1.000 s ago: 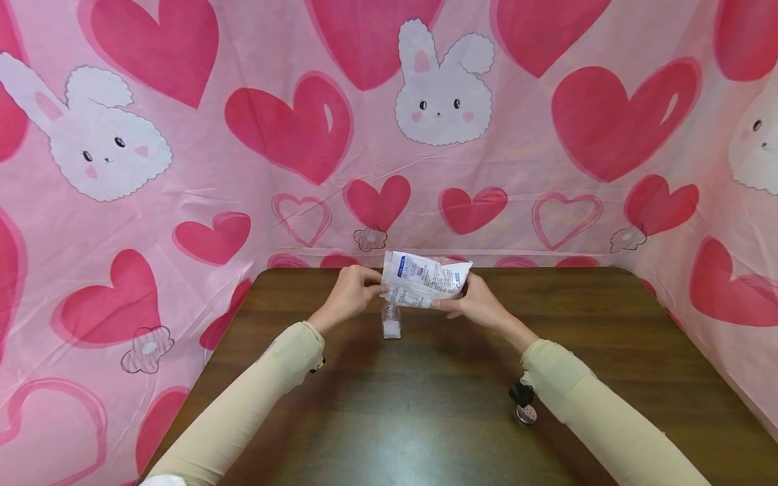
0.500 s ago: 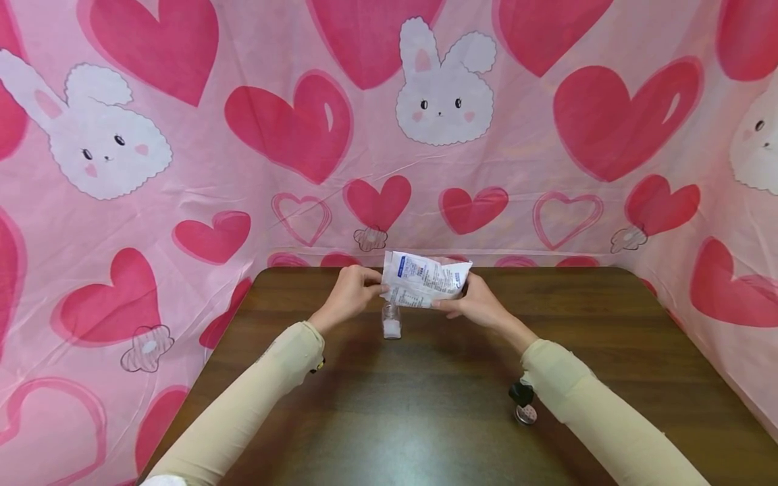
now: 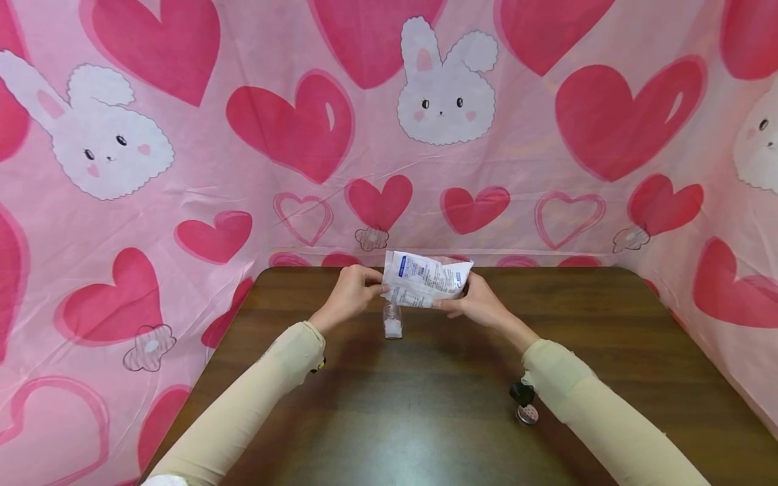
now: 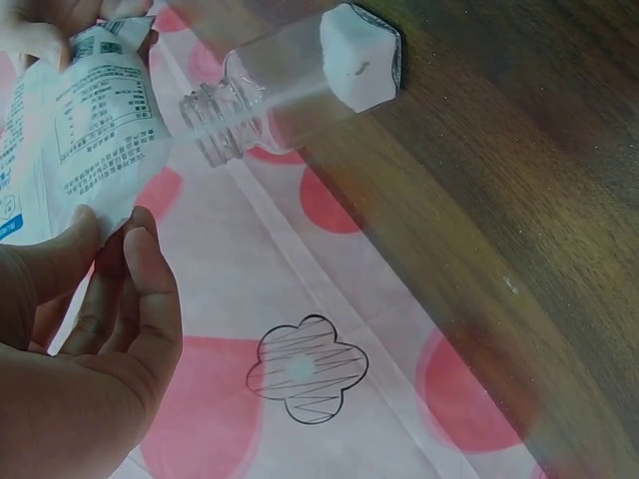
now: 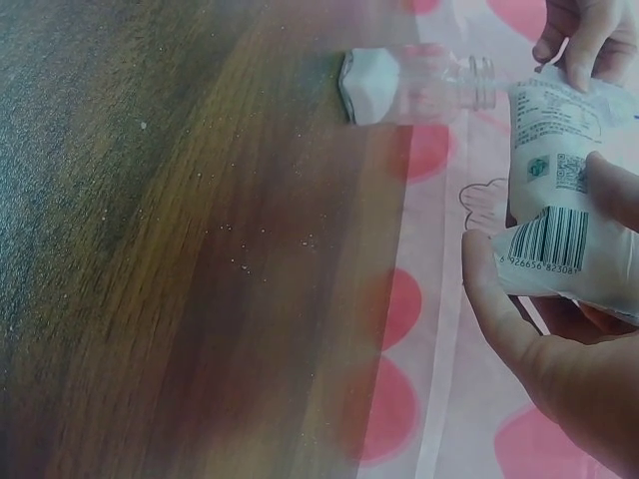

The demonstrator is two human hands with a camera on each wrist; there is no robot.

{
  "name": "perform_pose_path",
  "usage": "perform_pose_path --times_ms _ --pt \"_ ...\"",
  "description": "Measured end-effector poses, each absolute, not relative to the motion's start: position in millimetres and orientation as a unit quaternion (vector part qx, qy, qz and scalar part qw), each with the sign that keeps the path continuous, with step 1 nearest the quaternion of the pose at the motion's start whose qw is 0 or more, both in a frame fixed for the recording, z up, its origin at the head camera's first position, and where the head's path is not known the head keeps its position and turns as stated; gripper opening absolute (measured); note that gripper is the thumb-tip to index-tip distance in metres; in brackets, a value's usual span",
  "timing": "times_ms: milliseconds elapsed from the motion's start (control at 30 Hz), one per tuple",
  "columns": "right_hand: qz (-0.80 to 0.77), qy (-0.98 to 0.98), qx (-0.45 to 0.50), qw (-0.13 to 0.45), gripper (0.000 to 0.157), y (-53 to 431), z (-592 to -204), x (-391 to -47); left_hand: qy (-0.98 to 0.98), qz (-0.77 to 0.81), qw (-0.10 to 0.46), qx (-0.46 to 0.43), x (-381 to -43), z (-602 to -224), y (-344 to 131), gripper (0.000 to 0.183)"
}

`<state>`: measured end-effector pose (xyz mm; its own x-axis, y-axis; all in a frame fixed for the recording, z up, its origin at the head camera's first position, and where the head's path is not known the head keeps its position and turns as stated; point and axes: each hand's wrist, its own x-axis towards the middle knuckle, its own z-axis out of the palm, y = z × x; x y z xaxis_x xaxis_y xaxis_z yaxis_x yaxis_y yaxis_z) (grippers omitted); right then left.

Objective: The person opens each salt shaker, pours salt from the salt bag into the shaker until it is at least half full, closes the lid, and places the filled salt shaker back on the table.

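The left hand (image 3: pixel 348 295) pinched one end of a white printed packet (image 3: pixel 425 279) and the right hand (image 3: pixel 477 303) gripped the other end, thumb and fingers curled round the barcode side (plain in the right wrist view). The packet hung between the two hands, tilted, with its lower corner just above the open threaded mouth of a small clear glass bottle (image 3: pixel 392 320). That bottle stood upright on the dark wooden table (image 3: pixel 425 405) directly below the grip, with white powder in its bottom. Nearer the person than the right hand, beside the sleeve, lay a small perforated shaker cap (image 3: pixel 526 413).
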<state>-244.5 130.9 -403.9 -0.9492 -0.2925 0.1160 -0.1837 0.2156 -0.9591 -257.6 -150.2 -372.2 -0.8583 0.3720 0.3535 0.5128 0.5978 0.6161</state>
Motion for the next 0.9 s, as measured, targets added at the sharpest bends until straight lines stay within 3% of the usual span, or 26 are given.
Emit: perform_pose_path --times_ms 900 --pt "-0.603 0.782 -0.154 0.041 0.052 131.5 -403.9 -244.0 -0.888 -0.37 0.098 -0.254 -254.7 -371.5 -150.8 0.004"
